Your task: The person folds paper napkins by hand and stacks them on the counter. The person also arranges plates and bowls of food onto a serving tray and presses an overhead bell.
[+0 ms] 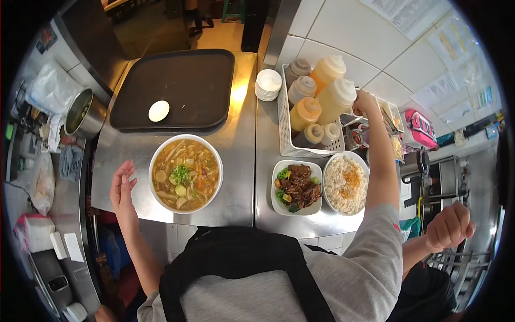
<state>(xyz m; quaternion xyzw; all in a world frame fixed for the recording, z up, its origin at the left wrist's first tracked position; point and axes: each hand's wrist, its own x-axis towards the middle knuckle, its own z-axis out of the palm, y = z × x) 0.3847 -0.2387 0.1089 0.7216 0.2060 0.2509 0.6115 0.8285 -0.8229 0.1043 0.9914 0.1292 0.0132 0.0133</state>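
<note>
My left hand (123, 189) is open beside a white bowl of noodle soup (185, 174) topped with chopped green onion; it holds nothing. My right hand (366, 103) reaches past the white basket (316, 152) of squeeze bottles (337, 99), toward small containers (390, 115) by the tiled wall. Its fingers are curled, and what they hold, if anything, is hidden. Below that forearm stands a bowl of rice (346, 185) with brown bits on top. Left of the rice is a square white dish of dark glazed meat and broccoli (298, 188).
A black tray (188, 86) carries a small white dish or lid (159, 111). Small white dishes (268, 85) are stacked beside the basket. At right is another person's fist (450, 228). A metal pot (86, 115) stands on the left counter, and a pink package (420, 129) sits beyond the containers.
</note>
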